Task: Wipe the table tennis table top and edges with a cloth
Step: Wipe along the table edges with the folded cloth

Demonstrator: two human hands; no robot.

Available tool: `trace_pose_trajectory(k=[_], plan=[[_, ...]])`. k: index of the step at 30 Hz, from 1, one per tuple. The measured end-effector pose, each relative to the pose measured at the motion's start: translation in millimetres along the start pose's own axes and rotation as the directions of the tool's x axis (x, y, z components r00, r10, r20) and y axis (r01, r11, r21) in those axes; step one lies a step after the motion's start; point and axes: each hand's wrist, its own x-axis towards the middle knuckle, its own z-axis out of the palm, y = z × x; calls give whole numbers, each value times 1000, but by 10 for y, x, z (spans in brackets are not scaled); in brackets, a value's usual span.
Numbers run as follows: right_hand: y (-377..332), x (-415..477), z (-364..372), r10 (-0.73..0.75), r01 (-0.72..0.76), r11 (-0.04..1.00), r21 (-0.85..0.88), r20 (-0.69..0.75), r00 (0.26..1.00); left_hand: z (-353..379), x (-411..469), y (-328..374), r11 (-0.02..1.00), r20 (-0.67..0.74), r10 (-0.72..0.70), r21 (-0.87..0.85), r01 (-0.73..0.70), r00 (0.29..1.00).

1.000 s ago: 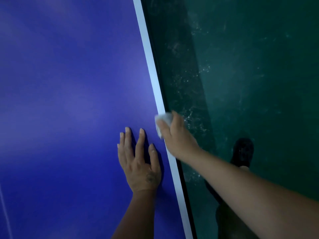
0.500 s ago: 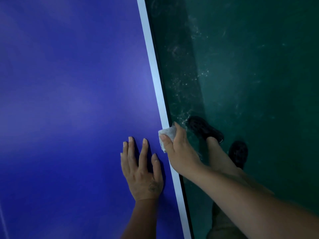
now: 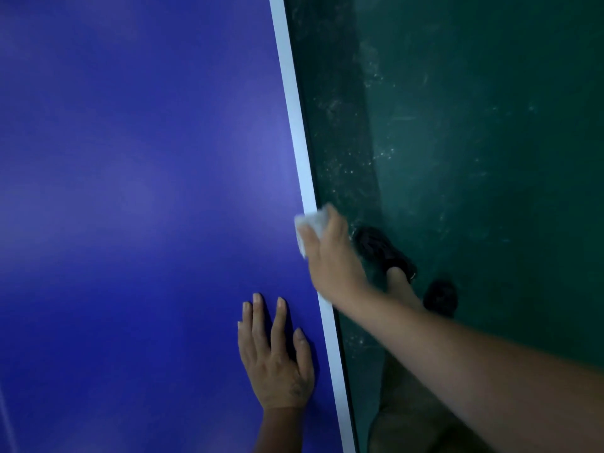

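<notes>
The blue table tennis table top (image 3: 137, 197) fills the left of the head view. Its white edge line (image 3: 295, 119) runs diagonally from top centre to bottom centre. My right hand (image 3: 330, 259) presses a small white cloth (image 3: 312, 225) onto that edge, fingers wrapped over the side. My left hand (image 3: 277, 358) lies flat on the blue surface just inside the edge, fingers spread, holding nothing. The cloth is partly hidden under my fingers.
A dark green floor (image 3: 474, 142) with pale dust specks lies to the right of the table. My feet in dark shoes (image 3: 385, 253) stand close to the table's side. A faint white line (image 3: 5, 420) shows at the lower left.
My right hand has slid the cloth farther away along the white edge, away from my left hand. My left hand stays planted flat. A foot has stepped forward beside the table.
</notes>
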Motion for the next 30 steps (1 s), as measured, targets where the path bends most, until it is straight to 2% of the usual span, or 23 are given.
trace_pose_trajectory(k=[3,6,12,14,16,18,20,23,26,30], plan=[[118,-110,-31,72,-73,997,7,94,993,-42,20,11,1000,30,-12,-26,12,999],[-96,264,-136,57,-53,998,-46,102,993,-66,330,82,993,11,-3,-115,4,1000],[-1120,1585,-489,32,-31,998,-61,21,999,-146,2468,614,919,-197,45,-377,-118,979],[-1224,1692,-495,-4,3,999,-52,-22,1000,-149,3295,838,901,-207,37,-416,-122,978],[-1071,1509,-454,-43,43,997,-64,-11,999,-152,4020,1033,927,-171,41,-362,-101,984],[-783,1164,-408,-4,5,1000,-19,56,998,-136,4510,1135,972,-116,17,-232,-44,993],[-550,847,-382,65,-67,998,8,147,987,-83,4704,1149,995,-95,-36,-95,27,995],[-517,797,-395,117,-127,991,41,189,975,-29,4709,1162,999,-115,-47,-31,44,992],[-853,1258,-427,88,-101,989,109,117,989,-27,4731,1174,999,-140,-43,-12,41,989],[-1609,2263,-659,-9,10,999,49,-7,1000,-30,4726,1200,998,-160,-59,-3,59,985]])
